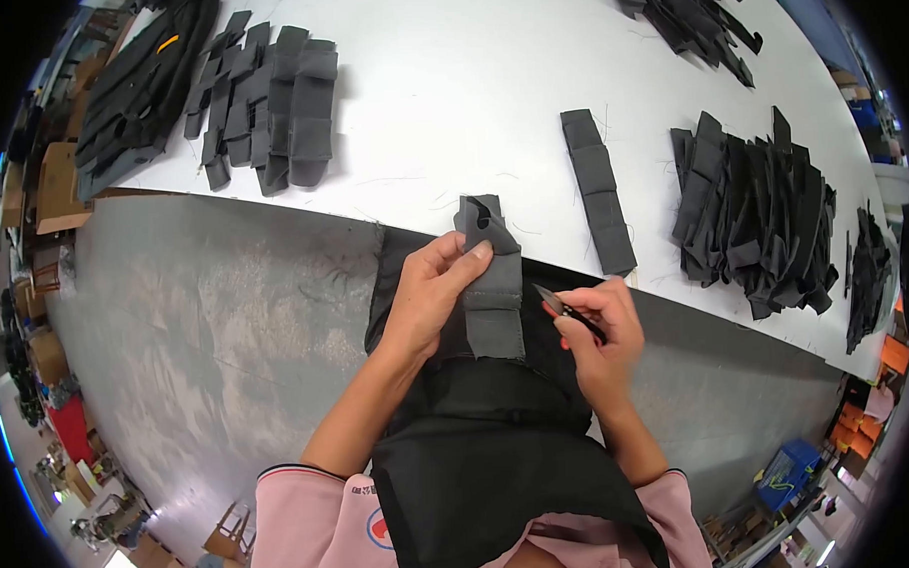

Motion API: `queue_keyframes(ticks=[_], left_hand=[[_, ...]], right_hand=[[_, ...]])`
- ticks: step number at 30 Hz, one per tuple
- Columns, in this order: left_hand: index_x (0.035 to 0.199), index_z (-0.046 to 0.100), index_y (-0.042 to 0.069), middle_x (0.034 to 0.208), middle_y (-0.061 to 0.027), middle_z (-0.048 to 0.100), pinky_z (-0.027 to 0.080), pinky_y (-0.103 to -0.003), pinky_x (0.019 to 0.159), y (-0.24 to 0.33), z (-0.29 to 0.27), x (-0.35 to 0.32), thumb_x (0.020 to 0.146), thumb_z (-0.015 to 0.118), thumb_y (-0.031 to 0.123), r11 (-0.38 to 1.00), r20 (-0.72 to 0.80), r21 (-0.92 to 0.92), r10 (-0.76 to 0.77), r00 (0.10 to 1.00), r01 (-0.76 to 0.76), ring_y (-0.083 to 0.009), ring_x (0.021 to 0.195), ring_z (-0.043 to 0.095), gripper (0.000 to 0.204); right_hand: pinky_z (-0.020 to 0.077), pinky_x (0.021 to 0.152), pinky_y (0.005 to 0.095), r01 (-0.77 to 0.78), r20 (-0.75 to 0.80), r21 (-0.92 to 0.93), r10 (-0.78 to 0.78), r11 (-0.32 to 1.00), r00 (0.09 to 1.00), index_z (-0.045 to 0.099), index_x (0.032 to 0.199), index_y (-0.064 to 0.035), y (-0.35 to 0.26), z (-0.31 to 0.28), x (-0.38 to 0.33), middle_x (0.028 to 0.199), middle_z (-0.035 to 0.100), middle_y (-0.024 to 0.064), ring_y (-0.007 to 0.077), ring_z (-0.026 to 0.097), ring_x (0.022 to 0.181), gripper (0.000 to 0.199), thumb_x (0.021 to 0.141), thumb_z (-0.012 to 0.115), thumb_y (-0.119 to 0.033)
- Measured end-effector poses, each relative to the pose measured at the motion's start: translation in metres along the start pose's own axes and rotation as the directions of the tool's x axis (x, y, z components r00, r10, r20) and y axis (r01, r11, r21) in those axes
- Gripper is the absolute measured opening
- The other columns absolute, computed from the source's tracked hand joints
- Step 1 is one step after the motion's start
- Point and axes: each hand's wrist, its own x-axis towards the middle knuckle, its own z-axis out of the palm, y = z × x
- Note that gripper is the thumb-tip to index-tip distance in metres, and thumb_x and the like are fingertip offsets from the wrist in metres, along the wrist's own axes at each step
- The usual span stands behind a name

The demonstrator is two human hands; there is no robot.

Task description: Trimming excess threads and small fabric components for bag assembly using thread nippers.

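My left hand (427,293) pinches a dark grey sewn fabric strip (495,308) between thumb and fingers, near the table's front edge. The strip has cross seams, and a small dark opening shows close to its upper end. To its right, my right hand (605,341) is closed around a pair of small thread snips (574,316). Their pointed tips are aimed at the strip's right edge and stay a short way off it. Another grey strip (598,191) lies flat on the white table, just beyond my right hand.
On the white table (439,114), strips lie in a group (273,108) at the left and a thick pile (757,213) at the right. Black fabric pieces (147,84) are stacked far left. More strips (688,20) lie far right. A cardboard box (63,188) stands beyond the table's left end.
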Motion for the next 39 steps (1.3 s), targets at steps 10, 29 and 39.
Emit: queue_keyframes(ticks=[10, 29, 39], left_hand=[[0.076, 0.057, 0.009, 0.069, 0.0068, 0.054, 0.035, -0.019, 0.055, -0.006, -0.001, 0.008, 0.09, 0.061, 0.022, 1.0, 0.009, 0.018, -0.02, 1.0, 0.02, -0.001, 0.061, 0.045, 0.019], [0.073, 0.054, 0.009, 0.064, 0.0075, 0.051, 0.034, -0.018, 0.055, -0.009, 0.001, 0.009, 0.088, 0.063, 0.016, 0.995, 0.054, 0.094, -0.032, 0.998, 0.027, -0.0005, 0.058, 0.042, 0.018], [0.075, 0.056, 0.008, 0.066, 0.0065, 0.054, 0.037, -0.019, 0.058, -0.004, 0.001, 0.009, 0.088, 0.062, 0.014, 0.993, 0.079, 0.116, -0.034, 0.996, 0.025, -0.0009, 0.061, 0.045, 0.016]], right_hand=[[0.0445, 0.053, 0.0292, 0.338, 0.146, -0.416, -0.305, 0.844, 0.941, 0.06, 0.081, -0.0049, -0.001, 0.022, 0.02, 0.073, 0.049, 0.0062, 0.0207, 0.057, 0.059, 0.025, 0.063, 0.061, 0.012], [0.0451, 0.052, 0.0303, 0.351, 0.251, -0.507, -0.255, 0.787, 0.934, 0.064, 0.099, -0.0115, -0.013, 0.016, 0.014, 0.076, 0.049, 0.0056, 0.0212, 0.057, 0.063, 0.039, 0.063, 0.072, -0.001], [0.0463, 0.059, 0.0308, 0.295, 0.238, -0.46, -0.204, 0.837, 0.95, 0.059, 0.104, -0.0089, -0.023, -0.001, 0.013, 0.085, 0.052, 0.0084, 0.0229, 0.056, 0.071, 0.04, 0.067, 0.073, -0.005]])
